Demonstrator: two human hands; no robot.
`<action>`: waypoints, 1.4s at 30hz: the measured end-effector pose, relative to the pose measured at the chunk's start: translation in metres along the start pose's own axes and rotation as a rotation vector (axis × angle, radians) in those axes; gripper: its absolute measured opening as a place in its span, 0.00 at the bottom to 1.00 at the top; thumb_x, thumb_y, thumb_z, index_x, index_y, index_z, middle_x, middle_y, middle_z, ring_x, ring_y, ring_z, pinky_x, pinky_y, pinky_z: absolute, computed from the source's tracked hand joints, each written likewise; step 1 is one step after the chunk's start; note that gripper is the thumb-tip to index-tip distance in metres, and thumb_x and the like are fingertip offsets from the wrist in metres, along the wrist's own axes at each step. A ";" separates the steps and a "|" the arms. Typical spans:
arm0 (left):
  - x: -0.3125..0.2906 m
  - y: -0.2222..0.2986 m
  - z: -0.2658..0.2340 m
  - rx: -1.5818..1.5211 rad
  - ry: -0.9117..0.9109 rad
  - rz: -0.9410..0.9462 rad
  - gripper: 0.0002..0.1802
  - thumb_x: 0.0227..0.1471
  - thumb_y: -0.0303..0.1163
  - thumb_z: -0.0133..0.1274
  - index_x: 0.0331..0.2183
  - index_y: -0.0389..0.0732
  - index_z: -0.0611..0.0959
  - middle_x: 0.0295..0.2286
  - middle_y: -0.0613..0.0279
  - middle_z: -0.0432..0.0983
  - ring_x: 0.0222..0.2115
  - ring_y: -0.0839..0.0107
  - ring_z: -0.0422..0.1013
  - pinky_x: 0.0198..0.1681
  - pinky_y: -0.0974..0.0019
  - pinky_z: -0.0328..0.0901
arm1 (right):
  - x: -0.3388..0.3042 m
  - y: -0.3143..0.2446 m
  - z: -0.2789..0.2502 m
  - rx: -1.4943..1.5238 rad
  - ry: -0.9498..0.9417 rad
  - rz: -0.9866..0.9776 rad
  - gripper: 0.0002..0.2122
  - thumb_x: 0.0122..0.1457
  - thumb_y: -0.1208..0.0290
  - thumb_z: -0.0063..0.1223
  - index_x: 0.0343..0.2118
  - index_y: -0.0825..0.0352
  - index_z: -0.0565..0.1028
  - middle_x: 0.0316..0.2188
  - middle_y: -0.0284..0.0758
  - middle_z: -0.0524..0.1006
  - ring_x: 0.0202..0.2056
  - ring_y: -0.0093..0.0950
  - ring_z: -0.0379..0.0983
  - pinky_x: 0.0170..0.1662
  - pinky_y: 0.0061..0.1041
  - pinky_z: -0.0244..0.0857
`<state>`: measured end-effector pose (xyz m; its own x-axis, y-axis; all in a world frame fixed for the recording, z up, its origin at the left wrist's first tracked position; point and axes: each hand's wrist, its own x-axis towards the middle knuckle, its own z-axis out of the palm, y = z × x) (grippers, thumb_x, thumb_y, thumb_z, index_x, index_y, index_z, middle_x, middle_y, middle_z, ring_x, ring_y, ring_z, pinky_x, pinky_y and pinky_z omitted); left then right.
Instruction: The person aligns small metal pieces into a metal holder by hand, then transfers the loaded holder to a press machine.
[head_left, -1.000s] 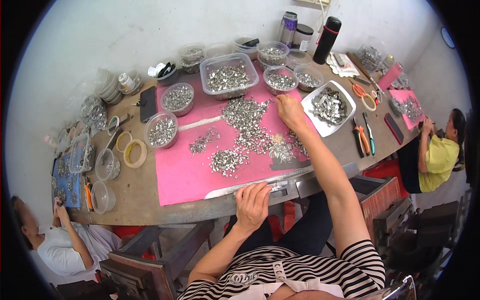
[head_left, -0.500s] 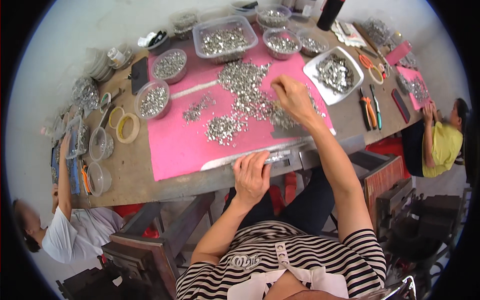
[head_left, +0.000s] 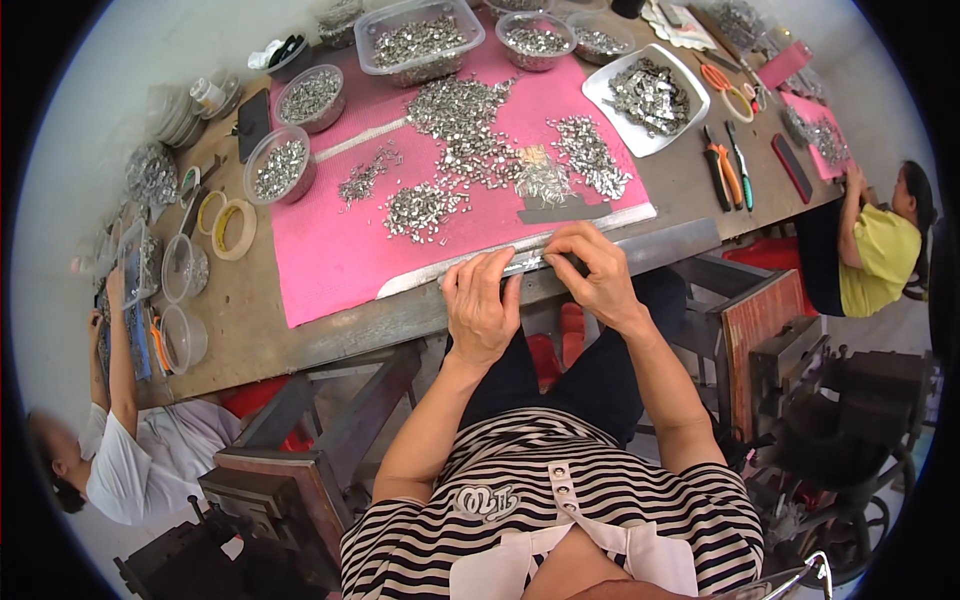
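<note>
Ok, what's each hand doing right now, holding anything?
Left hand: closed, holding a silvery strip.
Right hand: fingers pinched by the strip; whether they hold anything can't be told.

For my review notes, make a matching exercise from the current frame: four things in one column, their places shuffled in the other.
1. right hand
2. white dish
3. rectangular clear tub
4. orange-handled pliers

A. at the far side of the pink mat
B. by a silver bar at the near edge of the table
C. beside a teal-handled tool
D. at the mat's right edge, heaped with metal pieces

Pairs: 1-B, 2-D, 3-A, 4-C
</note>
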<state>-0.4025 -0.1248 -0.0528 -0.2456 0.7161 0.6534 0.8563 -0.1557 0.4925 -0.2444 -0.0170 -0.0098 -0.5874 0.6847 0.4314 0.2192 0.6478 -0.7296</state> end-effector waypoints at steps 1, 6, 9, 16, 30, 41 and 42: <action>0.000 0.000 -0.001 0.003 0.001 -0.001 0.28 0.51 0.25 0.65 0.54 0.39 0.77 0.44 0.59 0.79 0.47 0.62 0.74 0.56 0.56 0.60 | 0.000 -0.001 0.000 0.002 -0.001 -0.002 0.05 0.55 0.81 0.63 0.34 0.70 0.79 0.35 0.38 0.78 0.38 0.36 0.77 0.39 0.32 0.71; 0.002 0.000 -0.001 0.002 0.011 0.018 0.26 0.50 0.25 0.65 0.52 0.40 0.77 0.44 0.60 0.79 0.46 0.61 0.74 0.55 0.56 0.59 | 0.002 -0.003 0.000 -0.043 -0.012 -0.039 0.05 0.55 0.82 0.63 0.34 0.70 0.79 0.35 0.38 0.78 0.37 0.37 0.76 0.39 0.32 0.71; 0.003 0.001 -0.001 0.010 0.006 0.011 0.28 0.51 0.25 0.64 0.54 0.40 0.76 0.44 0.60 0.79 0.47 0.62 0.74 0.56 0.56 0.59 | 0.003 -0.003 -0.001 -0.156 -0.019 -0.126 0.06 0.54 0.81 0.63 0.35 0.70 0.79 0.36 0.37 0.77 0.38 0.36 0.76 0.40 0.31 0.71; 0.005 0.002 -0.004 -0.009 -0.016 -0.008 0.23 0.53 0.25 0.62 0.51 0.40 0.78 0.45 0.59 0.79 0.48 0.61 0.74 0.57 0.55 0.59 | -0.010 -0.012 0.002 -0.482 0.024 -0.339 0.09 0.55 0.78 0.62 0.40 0.68 0.80 0.40 0.35 0.79 0.40 0.35 0.75 0.49 0.38 0.65; 0.048 -0.070 -0.063 0.127 -0.098 -0.041 0.05 0.50 0.29 0.65 0.33 0.46 0.87 0.31 0.67 0.76 0.38 0.64 0.70 0.53 0.53 0.56 | 0.087 -0.006 0.083 -0.295 -0.150 -0.370 0.03 0.56 0.75 0.60 0.33 0.65 0.80 0.31 0.36 0.76 0.38 0.37 0.73 0.45 0.36 0.63; 0.061 -0.085 -0.065 0.131 -0.287 0.106 0.05 0.51 0.29 0.64 0.33 0.44 0.85 0.32 0.65 0.74 0.41 0.62 0.69 0.53 0.49 0.54 | 0.104 0.005 0.097 -0.293 -0.288 -0.297 0.04 0.56 0.73 0.56 0.28 0.67 0.78 0.30 0.42 0.78 0.38 0.42 0.76 0.45 0.40 0.64; 0.060 -0.083 -0.067 0.131 -0.296 0.109 0.05 0.52 0.29 0.63 0.34 0.44 0.84 0.32 0.65 0.74 0.42 0.62 0.69 0.54 0.47 0.54 | 0.104 0.005 0.096 -0.294 -0.282 -0.320 0.05 0.56 0.73 0.56 0.28 0.68 0.78 0.30 0.42 0.78 0.37 0.42 0.76 0.45 0.39 0.64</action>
<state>-0.5187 -0.1143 -0.0162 -0.0232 0.8694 0.4936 0.9262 -0.1671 0.3379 -0.3790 0.0257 -0.0197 -0.8389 0.3470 0.4193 0.1807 0.9043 -0.3869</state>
